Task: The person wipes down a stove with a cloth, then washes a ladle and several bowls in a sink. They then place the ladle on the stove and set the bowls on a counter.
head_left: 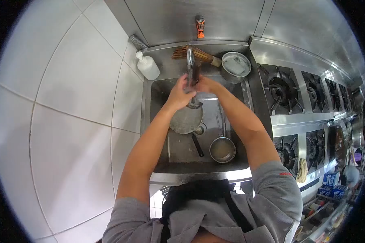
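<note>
Both my hands are together under the curved metal tap (pixel 190 56) over the sink. My left hand (pixel 180 95) is closed around a shiny metal piece (pixel 207 96), with its thumb bent inward. From the other side, my right hand (pixel 208 85) grips the same piece, its fingers partly hidden behind the tap. I cannot tell what kind of thing it is. Just below them in the basin lies a round, pale-bottomed pan (pixel 185 120), and a black handle (pixel 197 146) shows at its lower edge. A small saucepan (pixel 222 150) rests at the basin's front right.
Along the back ledge are a white pump bottle (pixel 148 67), a straw brush (pixel 198 54) and a metal pot (pixel 235 67) with whitish contents. An orange-handled tool (pixel 200 27) is on the steel wall. Gas burners (pixel 280 91) stand to the right, a tiled wall (pixel 75 81) to the left.
</note>
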The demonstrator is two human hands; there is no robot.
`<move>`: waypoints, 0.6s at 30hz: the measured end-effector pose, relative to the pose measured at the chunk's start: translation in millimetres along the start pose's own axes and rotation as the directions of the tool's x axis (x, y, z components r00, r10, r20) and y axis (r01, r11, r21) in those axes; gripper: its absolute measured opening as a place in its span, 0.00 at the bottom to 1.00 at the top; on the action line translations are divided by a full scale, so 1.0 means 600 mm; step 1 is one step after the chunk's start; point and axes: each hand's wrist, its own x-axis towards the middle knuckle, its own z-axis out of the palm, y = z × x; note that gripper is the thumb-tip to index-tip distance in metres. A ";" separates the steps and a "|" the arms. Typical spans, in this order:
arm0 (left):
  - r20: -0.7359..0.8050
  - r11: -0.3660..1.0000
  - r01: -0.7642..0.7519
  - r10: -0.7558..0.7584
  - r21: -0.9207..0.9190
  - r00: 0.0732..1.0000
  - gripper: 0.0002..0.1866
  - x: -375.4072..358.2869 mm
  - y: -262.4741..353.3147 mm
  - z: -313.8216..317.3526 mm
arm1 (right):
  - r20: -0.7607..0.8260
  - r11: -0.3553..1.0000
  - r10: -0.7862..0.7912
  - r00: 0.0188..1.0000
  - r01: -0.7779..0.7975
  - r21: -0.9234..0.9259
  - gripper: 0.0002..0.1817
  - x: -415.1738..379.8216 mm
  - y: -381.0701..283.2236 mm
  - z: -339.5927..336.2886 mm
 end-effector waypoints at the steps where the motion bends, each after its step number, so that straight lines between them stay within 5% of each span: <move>1: -0.106 0.954 -0.251 0.271 0.164 0.957 0.27 0.008 0.007 0.002 | -0.033 0.969 -0.234 0.972 0.230 -0.094 0.21 -0.004 0.016 0.013; 2: -0.113 0.953 -0.254 0.273 0.163 0.955 0.27 0.015 0.015 0.000 | -0.044 0.876 -0.458 0.888 0.443 -0.191 0.21 -0.006 0.030 0.021; 4: 0.107 0.984 0.174 -0.169 -0.036 0.980 0.18 0.022 0.051 -0.006 | -0.008 0.867 -0.453 0.892 0.438 -0.237 0.21 -0.045 -0.023 0.031; 5: 0.111 0.985 0.171 -0.166 -0.037 0.980 0.18 0.018 0.061 -0.011 | 0.029 0.859 -0.441 0.897 0.431 -0.277 0.21 -0.062 -0.042 0.032; 6: 0.111 0.990 0.135 -0.129 -0.047 0.985 0.14 0.011 0.070 -0.023 | 0.039 0.686 -0.591 0.805 0.528 -0.500 0.21 -0.017 0.022 0.047; 7: 0.112 0.994 0.096 -0.089 -0.056 0.990 0.10 0.008 0.081 -0.035 | 0.029 0.687 -0.592 0.806 0.523 -0.504 0.21 -0.030 0.006 0.038; 9: 0.106 0.993 0.076 -0.066 -0.091 0.992 0.11 -0.008 0.111 -0.059 | 0.149 0.926 -0.241 0.959 0.273 -0.261 0.28 -0.057 -0.015 0.033; 11: -0.094 0.997 0.068 -0.070 -0.021 0.993 0.11 -0.025 0.164 -0.094 | 0.157 0.922 -0.267 0.951 0.299 -0.247 0.25 -0.031 0.024 0.049; 14: -0.328 0.963 0.116 -0.194 -0.242 0.925 0.13 -0.048 0.203 -0.163 | 0.152 0.854 -0.214 0.965 0.261 -0.449 0.27 -0.033 0.019 0.053; 16: -0.416 0.935 0.074 -0.225 -0.348 0.881 0.13 -0.077 0.211 -0.199 | 0.135 0.661 -0.038 0.990 0.127 -0.740 0.30 -0.045 -0.005 0.055; 18: -0.502 0.849 0.012 -0.323 -0.528 0.803 0.15 -0.118 0.210 -0.224 | 0.107 0.587 -0.202 0.974 0.208 -0.783 0.29 -0.022 -0.004 0.048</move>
